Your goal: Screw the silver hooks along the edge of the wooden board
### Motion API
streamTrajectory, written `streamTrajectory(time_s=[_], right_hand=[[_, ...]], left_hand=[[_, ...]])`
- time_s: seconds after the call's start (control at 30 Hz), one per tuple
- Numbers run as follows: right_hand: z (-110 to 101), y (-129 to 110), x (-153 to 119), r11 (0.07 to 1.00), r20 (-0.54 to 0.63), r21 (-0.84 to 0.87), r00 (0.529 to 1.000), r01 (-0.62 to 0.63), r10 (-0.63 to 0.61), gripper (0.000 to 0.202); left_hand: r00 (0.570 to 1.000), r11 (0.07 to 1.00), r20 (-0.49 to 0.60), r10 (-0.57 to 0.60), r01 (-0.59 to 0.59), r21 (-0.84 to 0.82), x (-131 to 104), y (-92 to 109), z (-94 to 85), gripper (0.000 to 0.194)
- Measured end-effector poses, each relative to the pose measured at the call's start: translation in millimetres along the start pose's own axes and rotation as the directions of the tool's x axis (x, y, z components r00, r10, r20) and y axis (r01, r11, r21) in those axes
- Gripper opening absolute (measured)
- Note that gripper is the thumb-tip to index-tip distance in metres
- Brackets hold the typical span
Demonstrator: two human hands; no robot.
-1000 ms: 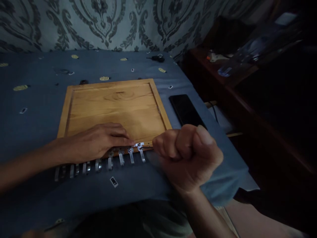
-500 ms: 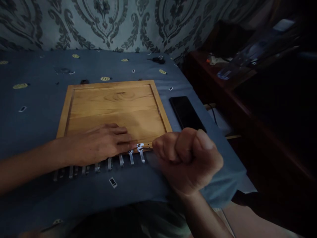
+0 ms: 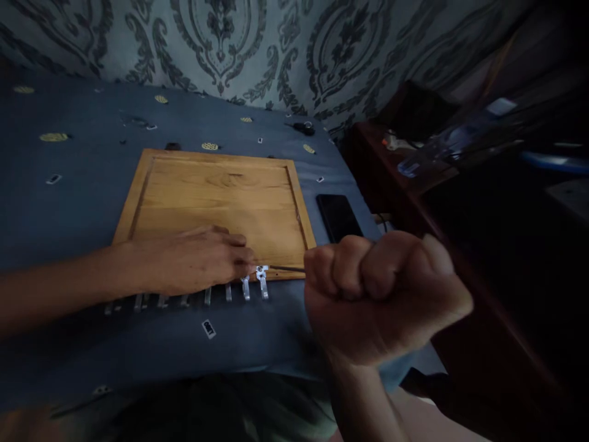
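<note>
A patterned backdrop (image 3: 221,37) rose behind your work in the dim room, above the blue cloth (image 3: 257,331) (dotted with printed pineapples). The board (image 3: 216,202) lay flat on that cloth, one long edge toward you, probably so its row of clips (image 3: 246,288) was easy to reach. Your right hand (image 3: 381,288) made a tight fist, fingers curled round a rod (image 3: 288,269), presumably for a firm hold; any handle was hidden. Your left hand (image 3: 188,258) lay across the near edge, likely to steady it, fingers bunched together at the rightmost clip (image 3: 261,273); whether they pinched it, I couldn't tell. The phone (image 3: 339,215) lay beyond your fist. The thin rod reached leftward, its tip near that small, shiny clip, which overhung the board's edge.
</note>
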State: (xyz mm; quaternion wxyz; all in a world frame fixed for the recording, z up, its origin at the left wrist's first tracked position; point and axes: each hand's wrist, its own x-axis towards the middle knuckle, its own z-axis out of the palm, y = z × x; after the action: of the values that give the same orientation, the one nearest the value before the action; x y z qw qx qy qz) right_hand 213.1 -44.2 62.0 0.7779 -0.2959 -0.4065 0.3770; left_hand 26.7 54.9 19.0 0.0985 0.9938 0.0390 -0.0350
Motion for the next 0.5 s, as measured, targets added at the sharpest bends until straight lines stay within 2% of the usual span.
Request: streamTrajectory(time_s=[0.2, 0.5], right_hand=[[1, 12, 5, 0.999, 0.050, -0.011, 0.997, -0.050, 0.051, 0.061], [2, 20, 5, 0.994, 0.031, -0.003, 0.993, -0.111, 0.111, 0.062]], left_hand=[[0.999, 1.000, -0.039, -0.012, 0.011, -0.027, -2, 1, 4.5, 0.021], [0.996, 1.000, -0.090, -0.003, 0.001, -0.024, -2, -2, 11.8, 0.017]])
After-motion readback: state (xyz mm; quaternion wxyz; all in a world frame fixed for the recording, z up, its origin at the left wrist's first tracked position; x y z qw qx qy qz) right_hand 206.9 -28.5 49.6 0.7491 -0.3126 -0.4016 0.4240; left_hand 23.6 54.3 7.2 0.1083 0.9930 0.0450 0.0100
